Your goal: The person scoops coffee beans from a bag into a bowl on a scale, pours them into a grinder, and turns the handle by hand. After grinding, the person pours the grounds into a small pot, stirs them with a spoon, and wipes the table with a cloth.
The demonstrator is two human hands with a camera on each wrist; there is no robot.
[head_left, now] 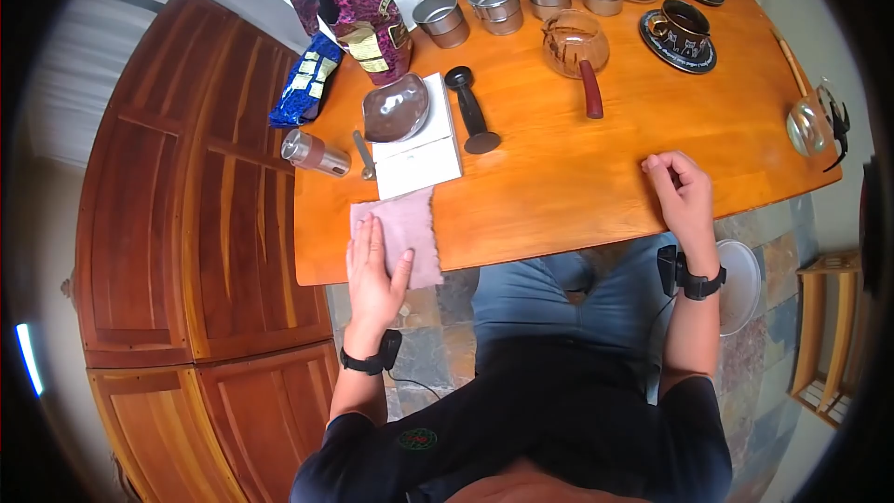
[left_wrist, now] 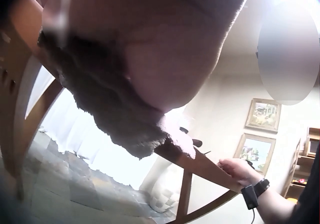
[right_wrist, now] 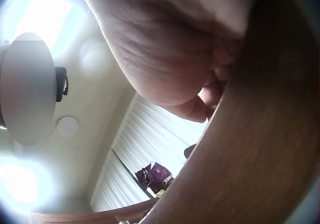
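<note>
In the head view my left hand (head_left: 374, 270) lies with extended fingers on a pink cloth (head_left: 410, 233) at the table's front left edge; the cloth hangs slightly over the edge. In the left wrist view the cloth (left_wrist: 115, 119) shows under the palm of the left hand (left_wrist: 150, 48). My right hand (head_left: 684, 196) rests at the front edge on the right, fingers loosely curled, holding nothing. The right wrist view shows that hand (right_wrist: 170, 48) against the table edge (right_wrist: 240, 149). Beyond the cloth are a white tray (head_left: 419, 168), a dark bowl (head_left: 396, 109) and a black tamper-like tool (head_left: 473, 112).
A steel grinder (head_left: 317, 154) stands left, near coffee bags (head_left: 358, 19). Metal cups (head_left: 495, 6) line the back. A glass pot (head_left: 575, 42) with a red handle (head_left: 591, 90) sits mid-table, a black cup (head_left: 682, 26) on a saucer right of it, and a glass vessel (head_left: 808, 127) at the right edge.
</note>
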